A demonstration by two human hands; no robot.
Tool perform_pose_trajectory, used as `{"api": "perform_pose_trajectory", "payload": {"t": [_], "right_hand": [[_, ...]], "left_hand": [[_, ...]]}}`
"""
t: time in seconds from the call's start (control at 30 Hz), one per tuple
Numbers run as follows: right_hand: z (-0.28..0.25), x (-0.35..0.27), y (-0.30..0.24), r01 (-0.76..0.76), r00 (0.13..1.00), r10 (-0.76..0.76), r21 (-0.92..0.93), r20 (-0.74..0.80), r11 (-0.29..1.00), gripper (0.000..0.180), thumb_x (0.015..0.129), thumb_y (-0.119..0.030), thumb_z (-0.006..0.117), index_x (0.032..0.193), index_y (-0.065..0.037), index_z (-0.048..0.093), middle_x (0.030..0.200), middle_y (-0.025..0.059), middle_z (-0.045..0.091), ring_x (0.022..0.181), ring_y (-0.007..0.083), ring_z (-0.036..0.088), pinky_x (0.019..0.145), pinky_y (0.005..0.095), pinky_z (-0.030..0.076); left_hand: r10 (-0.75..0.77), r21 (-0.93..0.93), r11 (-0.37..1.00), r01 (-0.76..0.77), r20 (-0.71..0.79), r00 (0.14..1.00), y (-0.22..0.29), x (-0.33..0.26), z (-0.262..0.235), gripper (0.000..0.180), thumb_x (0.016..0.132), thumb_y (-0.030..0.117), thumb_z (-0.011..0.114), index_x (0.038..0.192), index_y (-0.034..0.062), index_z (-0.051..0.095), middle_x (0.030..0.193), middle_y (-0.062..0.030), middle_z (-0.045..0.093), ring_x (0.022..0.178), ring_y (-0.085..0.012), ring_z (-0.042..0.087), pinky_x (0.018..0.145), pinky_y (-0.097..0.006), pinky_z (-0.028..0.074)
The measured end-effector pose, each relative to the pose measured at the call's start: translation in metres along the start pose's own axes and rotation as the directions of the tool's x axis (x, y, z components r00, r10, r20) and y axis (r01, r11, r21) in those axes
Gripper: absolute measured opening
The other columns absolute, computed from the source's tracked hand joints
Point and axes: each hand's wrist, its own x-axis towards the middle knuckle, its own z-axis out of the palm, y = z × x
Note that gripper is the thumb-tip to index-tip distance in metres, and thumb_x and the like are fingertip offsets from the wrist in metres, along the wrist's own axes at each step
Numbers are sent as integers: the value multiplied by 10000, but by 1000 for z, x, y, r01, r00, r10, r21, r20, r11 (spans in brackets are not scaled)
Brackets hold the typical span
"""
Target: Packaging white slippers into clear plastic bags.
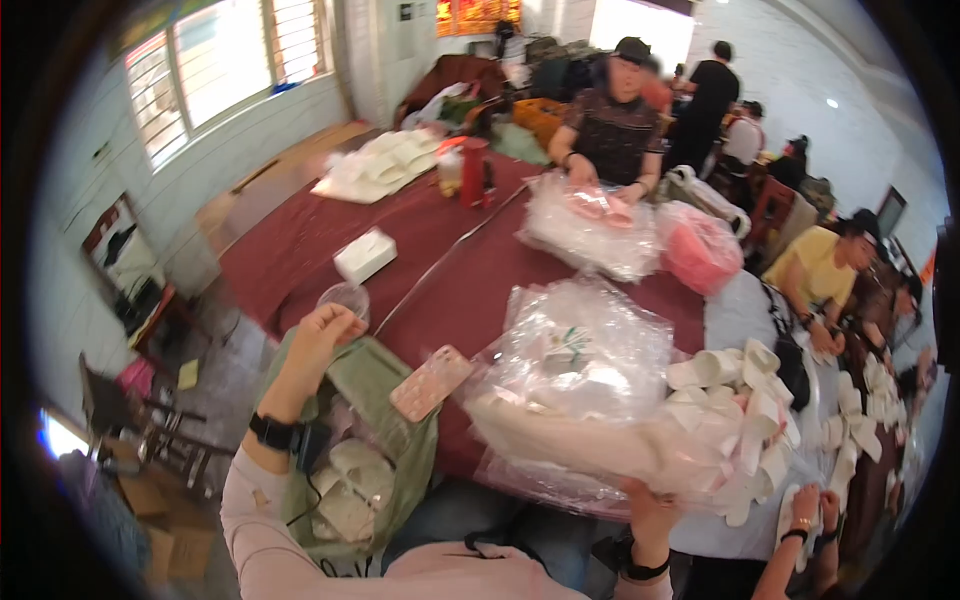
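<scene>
My left hand (322,335) is raised at the table's near left edge, fingers curled shut, gripping the top of a green fabric bag (385,400) with pale items inside. My right hand (648,505) reaches up from the lower edge and grips the near edge of a large heap of clear plastic bags (580,370) holding white slippers. A pile of white slippers (745,400) lies to the right of that heap. A phone in a patterned pink case (430,382) rests on the dark red tablecloth (440,270) between my hands.
A white box (364,255) and a clear cup (344,298) sit at the left of the table. Across it a person (612,125) handles pink slippers on plastic (590,230); a pink bag (700,250) lies beside. Other people sit along the right. A red bottle (473,170) stands far back.
</scene>
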Motion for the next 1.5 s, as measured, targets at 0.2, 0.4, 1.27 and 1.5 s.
{"api": "perform_pose_trajectory", "payload": {"t": [0.2,0.4,1.27,1.5], "right_hand": [[57,-10,5,-35,926,159,340,-343,940,416,818,-116,680,1167,44,522,1108,93,594,999,173,554,922,315,401],[96,-17,0,-239,945,322,542,-63,806,385,814,-97,679,1145,36,535,1099,92,599,992,176,563,887,312,422],[281,-44,66,-699,259,393,-109,883,706,535,886,-170,611,1328,1,363,1184,115,572,1005,161,561,806,285,466],[218,-14,38,-168,514,100,-14,852,986,494,857,-153,623,1292,-13,434,1230,170,535,1087,267,538,906,343,434]], "left_hand": [[-206,812,206,545,-509,836,-138,-53,-122,676,735,471,692,1270,129,459,1313,-169,467,1202,-349,441,963,-555,341],[-665,643,-142,753,-625,408,-206,-134,-107,1151,596,670,721,1473,171,166,1447,-235,299,1317,-425,317,1038,-615,236],[-18,284,471,835,-943,331,-252,-177,-198,275,917,262,431,1004,27,542,955,-255,633,910,-444,597,768,-527,465],[-56,203,504,839,-962,266,-254,-179,-200,327,920,302,424,1001,19,565,954,-247,640,911,-433,604,777,-516,471]]}}
